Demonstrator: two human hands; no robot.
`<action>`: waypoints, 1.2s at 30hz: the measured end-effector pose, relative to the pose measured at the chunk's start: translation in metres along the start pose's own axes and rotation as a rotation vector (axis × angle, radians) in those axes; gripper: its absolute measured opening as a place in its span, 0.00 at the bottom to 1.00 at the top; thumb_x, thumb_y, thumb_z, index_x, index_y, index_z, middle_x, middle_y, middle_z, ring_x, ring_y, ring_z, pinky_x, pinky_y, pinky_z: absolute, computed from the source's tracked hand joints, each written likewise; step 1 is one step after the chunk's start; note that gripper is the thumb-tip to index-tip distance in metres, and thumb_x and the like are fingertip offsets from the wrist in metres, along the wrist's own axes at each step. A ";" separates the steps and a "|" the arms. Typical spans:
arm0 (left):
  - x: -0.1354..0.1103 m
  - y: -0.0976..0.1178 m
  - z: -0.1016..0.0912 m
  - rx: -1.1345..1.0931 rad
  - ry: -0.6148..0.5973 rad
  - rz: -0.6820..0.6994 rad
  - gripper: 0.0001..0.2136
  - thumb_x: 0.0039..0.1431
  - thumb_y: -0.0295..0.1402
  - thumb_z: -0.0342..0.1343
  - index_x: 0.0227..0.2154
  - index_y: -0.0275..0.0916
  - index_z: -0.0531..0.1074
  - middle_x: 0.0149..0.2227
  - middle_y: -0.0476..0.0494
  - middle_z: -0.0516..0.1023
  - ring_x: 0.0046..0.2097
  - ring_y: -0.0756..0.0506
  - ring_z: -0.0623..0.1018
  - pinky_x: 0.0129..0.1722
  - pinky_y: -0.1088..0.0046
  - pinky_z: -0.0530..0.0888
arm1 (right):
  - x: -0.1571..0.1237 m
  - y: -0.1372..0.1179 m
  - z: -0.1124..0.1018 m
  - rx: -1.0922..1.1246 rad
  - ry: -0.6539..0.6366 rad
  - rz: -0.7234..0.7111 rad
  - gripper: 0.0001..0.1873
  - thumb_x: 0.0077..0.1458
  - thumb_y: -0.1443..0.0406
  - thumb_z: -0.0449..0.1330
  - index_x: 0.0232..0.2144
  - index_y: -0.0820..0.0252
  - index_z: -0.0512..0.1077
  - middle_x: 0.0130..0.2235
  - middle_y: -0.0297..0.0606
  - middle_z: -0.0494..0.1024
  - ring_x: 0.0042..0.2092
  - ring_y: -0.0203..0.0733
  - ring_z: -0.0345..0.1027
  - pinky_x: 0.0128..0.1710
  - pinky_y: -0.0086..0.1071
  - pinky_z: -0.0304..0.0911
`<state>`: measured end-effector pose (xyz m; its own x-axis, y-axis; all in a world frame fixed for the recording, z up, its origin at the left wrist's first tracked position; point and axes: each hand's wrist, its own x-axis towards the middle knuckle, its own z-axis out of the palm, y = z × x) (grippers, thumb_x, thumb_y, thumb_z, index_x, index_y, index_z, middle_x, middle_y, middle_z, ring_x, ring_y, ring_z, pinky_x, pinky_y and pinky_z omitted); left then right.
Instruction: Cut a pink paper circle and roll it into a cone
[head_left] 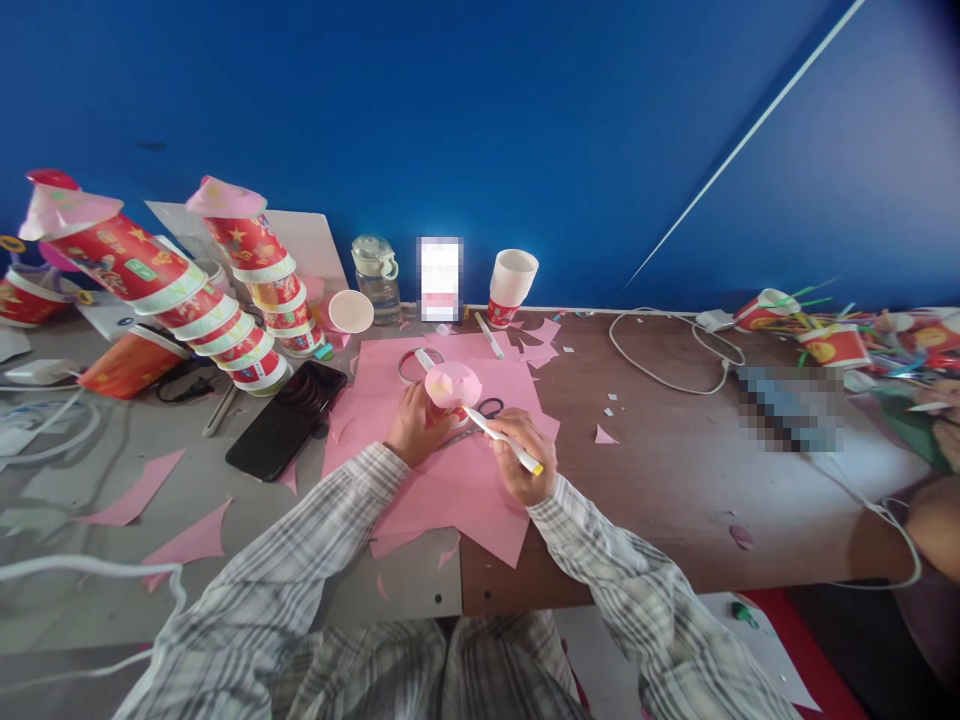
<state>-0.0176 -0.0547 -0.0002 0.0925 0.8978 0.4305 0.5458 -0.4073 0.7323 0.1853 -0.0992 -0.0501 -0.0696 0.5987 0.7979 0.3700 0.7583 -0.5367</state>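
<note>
My left hand (415,424) is wrapped round a small paper cup with a pink paper top (452,384), held over a sheet of pink paper (450,470). My right hand (527,455) grips a white marker with a yellow end (502,439), its tip touching the cup's pink top. Black-handled scissors (489,408) lie on the pink sheet just behind the marker. Both arms wear plaid sleeves.
Stacks of red paper cups (187,300) lean at the left beside a black phone (286,418). A water jar (377,276), white cups (511,282), a second marker (488,335) and a white cable (667,360) sit at the back. Pink scraps litter the table. Another person's arm (934,520) is at right.
</note>
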 end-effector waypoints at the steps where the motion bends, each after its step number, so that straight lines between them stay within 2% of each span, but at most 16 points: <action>1: 0.000 0.000 0.000 -0.003 0.001 0.002 0.20 0.42 0.36 0.58 0.41 0.41 0.62 0.38 0.42 0.68 0.41 0.41 0.69 0.42 0.59 0.69 | 0.000 0.000 0.000 -0.005 -0.005 0.011 0.11 0.71 0.58 0.67 0.45 0.48 0.91 0.33 0.41 0.92 0.35 0.59 0.90 0.43 0.59 0.92; 9: 0.000 -0.003 0.002 0.004 0.014 0.020 0.21 0.41 0.34 0.59 0.41 0.42 0.62 0.38 0.43 0.69 0.41 0.41 0.69 0.41 0.60 0.69 | 0.001 -0.001 -0.002 -0.024 -0.004 0.018 0.12 0.71 0.57 0.66 0.42 0.50 0.90 0.33 0.42 0.91 0.36 0.59 0.89 0.42 0.58 0.91; 14: 0.001 -0.004 0.004 0.035 0.052 0.052 0.22 0.40 0.34 0.60 0.41 0.42 0.62 0.36 0.43 0.69 0.40 0.41 0.70 0.40 0.60 0.69 | -0.001 -0.003 -0.008 -0.010 0.082 -0.039 0.11 0.74 0.58 0.66 0.48 0.51 0.90 0.29 0.37 0.87 0.32 0.56 0.86 0.42 0.58 0.90; 17: 0.001 -0.005 0.005 0.052 0.057 0.095 0.23 0.40 0.32 0.60 0.42 0.41 0.62 0.36 0.43 0.70 0.39 0.42 0.70 0.40 0.62 0.69 | 0.000 -0.003 -0.005 0.011 0.094 -0.050 0.12 0.75 0.59 0.67 0.50 0.52 0.90 0.30 0.38 0.88 0.34 0.56 0.87 0.42 0.57 0.90; 20: 0.001 -0.007 0.007 0.086 0.065 0.135 0.23 0.40 0.31 0.59 0.42 0.40 0.62 0.36 0.42 0.70 0.39 0.42 0.70 0.39 0.62 0.69 | 0.000 0.000 0.000 0.030 0.089 -0.060 0.12 0.75 0.59 0.67 0.51 0.53 0.91 0.32 0.40 0.89 0.36 0.57 0.89 0.42 0.56 0.90; 25: 0.001 -0.007 0.007 0.125 0.060 0.186 0.23 0.41 0.33 0.58 0.43 0.40 0.62 0.37 0.42 0.70 0.39 0.43 0.70 0.40 0.62 0.69 | -0.002 0.005 0.002 -0.001 0.066 0.006 0.16 0.76 0.53 0.66 0.48 0.53 0.91 0.31 0.39 0.87 0.37 0.58 0.89 0.42 0.56 0.90; 32: 0.001 -0.004 0.003 0.111 0.043 0.204 0.23 0.42 0.34 0.58 0.45 0.41 0.61 0.38 0.42 0.70 0.40 0.42 0.70 0.41 0.62 0.69 | -0.002 0.006 0.002 0.012 0.079 -0.091 0.14 0.78 0.59 0.67 0.56 0.53 0.91 0.34 0.40 0.90 0.39 0.57 0.91 0.40 0.50 0.90; 36: 0.001 -0.002 0.004 0.127 0.030 0.228 0.24 0.42 0.33 0.58 0.46 0.43 0.61 0.39 0.42 0.70 0.41 0.42 0.70 0.41 0.62 0.69 | -0.003 0.008 0.003 0.020 0.058 -0.048 0.15 0.78 0.56 0.67 0.55 0.53 0.91 0.35 0.41 0.90 0.38 0.56 0.90 0.40 0.51 0.89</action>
<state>-0.0158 -0.0525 -0.0033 0.2014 0.7794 0.5933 0.6143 -0.5722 0.5433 0.1853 -0.0943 -0.0572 -0.0323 0.5462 0.8371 0.3486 0.7911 -0.5027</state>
